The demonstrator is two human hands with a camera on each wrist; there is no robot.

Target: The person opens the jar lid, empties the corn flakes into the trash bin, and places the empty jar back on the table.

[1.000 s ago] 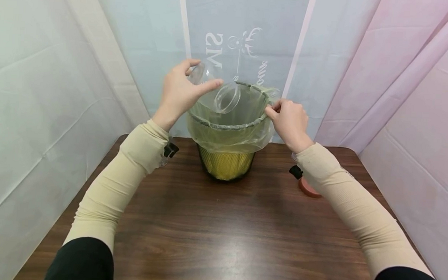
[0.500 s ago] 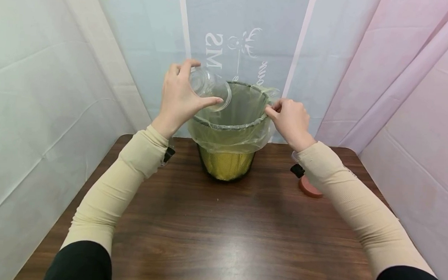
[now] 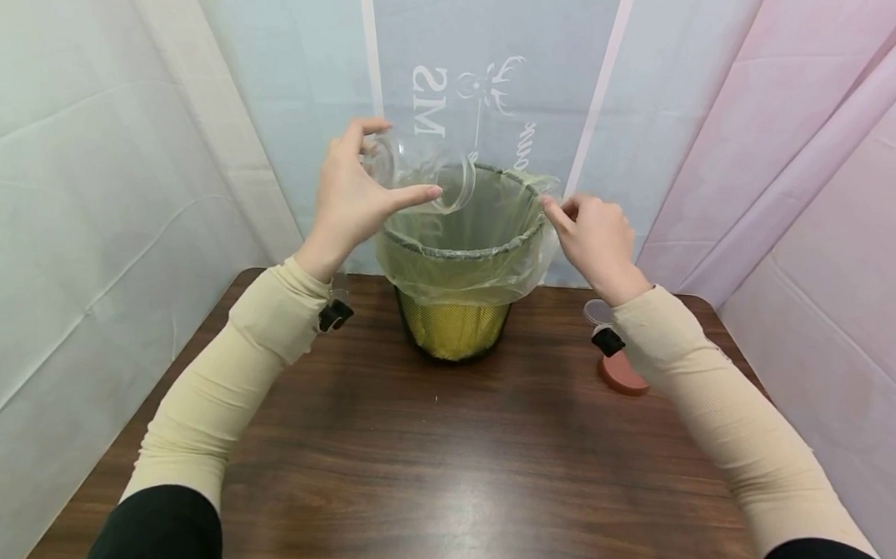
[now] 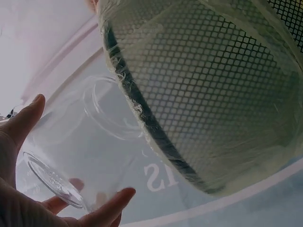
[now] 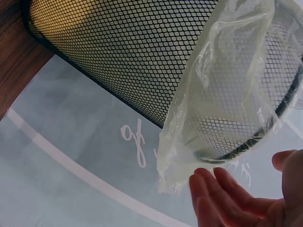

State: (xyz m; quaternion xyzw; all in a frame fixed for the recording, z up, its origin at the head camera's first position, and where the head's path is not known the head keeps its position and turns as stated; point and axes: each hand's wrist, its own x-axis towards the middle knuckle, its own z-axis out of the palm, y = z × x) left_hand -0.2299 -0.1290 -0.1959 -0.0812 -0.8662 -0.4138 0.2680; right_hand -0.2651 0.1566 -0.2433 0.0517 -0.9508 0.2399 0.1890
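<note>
My left hand holds a clear plastic cup between thumb and fingers. The cup lies tilted on its side, its mouth facing right above the left part of the bin's opening. In the left wrist view, the base of the cup sits toward my palm. A black mesh bin stands upright on the table, lined with a thin pale-green bag folded over its rim. At the bin's right edge is my right hand. In the right wrist view its thumb and fingers are apart, fingertips beside the bag's hem.
A round reddish-brown lid-like disc lies on the brown wooden table, below my right wrist. A printed fabric backdrop hangs close behind the bin, and pale curtains stand on both sides.
The cup has tipped and turned in my left hand, its mouth now facing right. My right thumb and fingers have let go of the bag's edge and moved slightly right.
</note>
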